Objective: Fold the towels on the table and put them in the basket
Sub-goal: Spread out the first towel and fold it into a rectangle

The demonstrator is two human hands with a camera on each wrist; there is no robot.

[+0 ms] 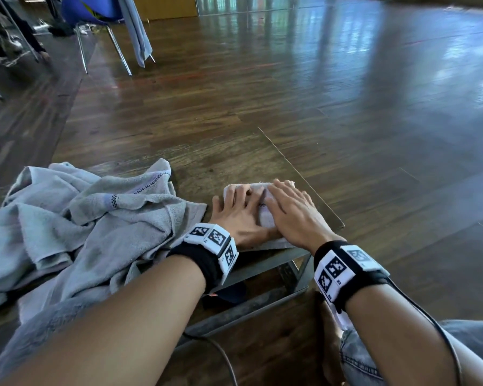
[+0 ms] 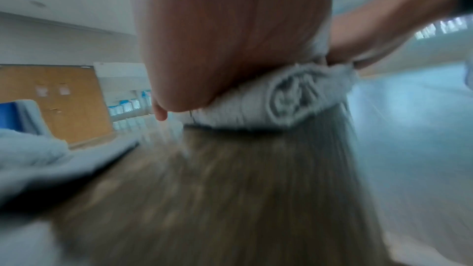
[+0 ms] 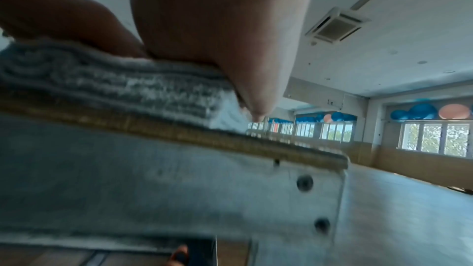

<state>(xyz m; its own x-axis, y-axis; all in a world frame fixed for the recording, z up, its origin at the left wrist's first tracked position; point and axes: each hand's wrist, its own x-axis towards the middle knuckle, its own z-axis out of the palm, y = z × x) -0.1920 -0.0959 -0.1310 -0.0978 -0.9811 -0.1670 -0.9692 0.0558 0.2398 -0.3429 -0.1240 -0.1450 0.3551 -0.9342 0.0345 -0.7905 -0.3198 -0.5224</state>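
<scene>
A small folded whitish towel (image 1: 266, 218) lies near the table's right front corner. My left hand (image 1: 239, 208) and my right hand (image 1: 289, 207) both press flat on top of it, fingers straight and spread. In the left wrist view the folded towel (image 2: 256, 104) shows its layered end under my palm (image 2: 230, 37). From the right wrist, the towel's stacked layers (image 3: 115, 86) sit at the table edge under my right hand (image 3: 220, 33). A heap of unfolded grey towels (image 1: 76, 218) covers the table's left part. No basket is in view.
The low wooden table (image 1: 229, 162) has a metal frame (image 1: 265, 302) below its right front corner. A blue chair (image 1: 92, 12) with a grey cloth hanging on it stands far back left. Wooden floor stretches to the right. My jeans-clad knee (image 1: 374, 358) is at the lower right.
</scene>
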